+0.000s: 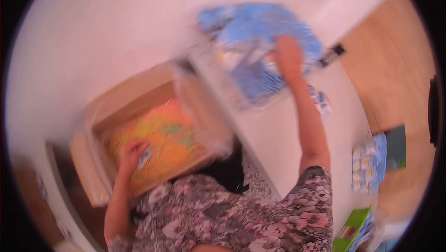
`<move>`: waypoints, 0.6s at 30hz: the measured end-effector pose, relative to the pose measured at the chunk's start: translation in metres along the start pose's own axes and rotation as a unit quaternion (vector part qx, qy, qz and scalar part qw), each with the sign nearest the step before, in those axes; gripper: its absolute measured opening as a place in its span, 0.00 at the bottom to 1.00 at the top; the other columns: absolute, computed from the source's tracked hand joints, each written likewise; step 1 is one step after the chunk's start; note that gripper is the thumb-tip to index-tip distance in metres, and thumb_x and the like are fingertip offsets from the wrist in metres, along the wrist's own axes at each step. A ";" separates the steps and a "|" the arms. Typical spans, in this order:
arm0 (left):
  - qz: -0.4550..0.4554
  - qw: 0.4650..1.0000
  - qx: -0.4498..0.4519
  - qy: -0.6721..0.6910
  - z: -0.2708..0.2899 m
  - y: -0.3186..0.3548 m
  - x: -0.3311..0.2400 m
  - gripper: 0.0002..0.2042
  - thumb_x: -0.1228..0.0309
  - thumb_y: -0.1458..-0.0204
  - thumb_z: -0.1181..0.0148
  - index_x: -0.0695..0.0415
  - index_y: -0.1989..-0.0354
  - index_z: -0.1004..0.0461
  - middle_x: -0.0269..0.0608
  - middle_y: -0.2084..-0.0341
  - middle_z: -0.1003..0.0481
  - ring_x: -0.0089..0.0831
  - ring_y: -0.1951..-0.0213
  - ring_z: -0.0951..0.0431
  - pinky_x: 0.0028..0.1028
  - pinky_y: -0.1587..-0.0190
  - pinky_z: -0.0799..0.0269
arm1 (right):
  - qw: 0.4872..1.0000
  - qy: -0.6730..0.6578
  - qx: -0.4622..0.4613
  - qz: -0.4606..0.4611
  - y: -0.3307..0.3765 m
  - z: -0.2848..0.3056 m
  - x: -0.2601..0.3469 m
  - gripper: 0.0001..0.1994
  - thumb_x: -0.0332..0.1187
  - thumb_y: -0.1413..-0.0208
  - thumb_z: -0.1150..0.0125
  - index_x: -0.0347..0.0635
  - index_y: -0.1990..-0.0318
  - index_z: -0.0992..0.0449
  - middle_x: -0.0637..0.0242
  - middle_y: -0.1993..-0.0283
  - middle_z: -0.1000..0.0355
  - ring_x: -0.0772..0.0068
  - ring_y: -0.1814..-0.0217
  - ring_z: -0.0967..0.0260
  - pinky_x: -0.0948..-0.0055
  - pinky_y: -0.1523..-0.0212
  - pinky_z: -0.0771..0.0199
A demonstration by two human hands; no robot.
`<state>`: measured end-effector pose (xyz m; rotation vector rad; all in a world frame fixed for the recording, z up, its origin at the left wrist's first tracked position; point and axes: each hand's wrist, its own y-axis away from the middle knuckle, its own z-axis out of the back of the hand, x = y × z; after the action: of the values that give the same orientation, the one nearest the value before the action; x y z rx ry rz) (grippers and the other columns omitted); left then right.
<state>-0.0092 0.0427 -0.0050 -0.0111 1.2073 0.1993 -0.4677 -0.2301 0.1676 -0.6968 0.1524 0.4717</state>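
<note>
My left hand point(132, 154) is over the open cardboard box point(134, 85), its fingers closed on a small white-and-blue packet point(145, 157). Below it, the box holds a heap of thin yellow, orange, green and pink pieces point(162, 131), too blurred to name. My right hand point(289, 59) reaches across the white table point(265, 131) and touches a pile of blue, crinkled packaging point(260, 24) with pale patches. Motion smears its fingers, so their grip does not show.
Clear plastic film lines the box, which stands against the table's left edge. A small printed packet point(321, 101) lies by my right forearm. Farther right are a blue-and-white multipack point(369, 163), a dark green panel point(396, 147) and a bright green package point(353, 229).
</note>
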 end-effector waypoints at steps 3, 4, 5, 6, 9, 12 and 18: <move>0.010 0.998 0.033 -0.059 0.008 -0.016 -0.023 0.11 0.67 0.51 0.40 0.62 0.64 0.22 0.41 0.75 0.22 0.23 0.73 0.24 0.25 0.68 0.30 | 0.996 0.042 -0.064 0.045 0.033 -0.012 -0.031 0.29 0.40 0.50 0.40 0.37 0.42 0.38 0.51 0.44 0.37 0.49 0.41 0.41 0.56 0.42 0.44; -0.025 0.996 0.036 -0.074 0.015 -0.021 -0.022 0.11 0.68 0.52 0.40 0.62 0.64 0.22 0.43 0.75 0.22 0.23 0.73 0.25 0.25 0.68 0.30 | 0.998 0.055 -0.003 0.015 0.029 -0.005 -0.039 0.29 0.42 0.48 0.42 0.36 0.42 0.39 0.50 0.43 0.37 0.50 0.40 0.42 0.57 0.42 0.45; -0.008 0.994 0.056 -0.092 0.025 -0.029 -0.019 0.10 0.69 0.52 0.40 0.62 0.66 0.22 0.46 0.74 0.22 0.29 0.73 0.22 0.28 0.68 0.29 | 0.997 0.026 -0.035 0.060 0.026 0.004 -0.044 0.30 0.44 0.47 0.43 0.35 0.41 0.40 0.50 0.43 0.37 0.50 0.40 0.41 0.58 0.42 0.44; -0.006 0.985 0.055 -0.162 0.033 -0.032 -0.022 0.10 0.67 0.54 0.38 0.62 0.68 0.22 0.46 0.74 0.22 0.32 0.71 0.22 0.30 0.67 0.28 | 1.000 0.018 -0.016 0.012 0.025 0.010 -0.037 0.30 0.45 0.47 0.43 0.35 0.41 0.40 0.50 0.42 0.38 0.50 0.40 0.41 0.59 0.42 0.44; 0.013 0.931 0.071 -0.357 0.045 -0.039 0.000 0.12 0.63 0.60 0.35 0.59 0.71 0.22 0.46 0.72 0.22 0.38 0.66 0.22 0.33 0.65 0.28 | 1.000 0.000 -0.026 -0.008 0.021 0.004 -0.027 0.31 0.47 0.47 0.43 0.35 0.41 0.40 0.50 0.40 0.39 0.50 0.39 0.42 0.60 0.41 0.43; 0.066 0.862 0.117 -0.489 0.028 -0.037 0.017 0.17 0.59 0.66 0.31 0.55 0.69 0.22 0.43 0.68 0.22 0.39 0.61 0.22 0.37 0.62 0.28 | 0.997 -0.010 -0.078 -0.022 0.020 0.007 -0.020 0.32 0.47 0.46 0.43 0.34 0.41 0.41 0.49 0.39 0.41 0.50 0.38 0.43 0.60 0.40 0.45; 0.116 0.841 0.142 -0.509 0.018 -0.038 0.054 0.22 0.61 0.70 0.28 0.53 0.62 0.24 0.40 0.63 0.23 0.36 0.58 0.23 0.42 0.60 0.29 | 0.993 -0.026 -0.108 -0.040 0.022 0.041 0.008 0.28 0.42 0.45 0.43 0.31 0.43 0.38 0.47 0.39 0.41 0.51 0.37 0.44 0.59 0.39 0.46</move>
<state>0.0315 0.0154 -0.0525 0.4554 0.1503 0.1932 -0.4712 -0.1857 0.1838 -0.8994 0.0246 0.4333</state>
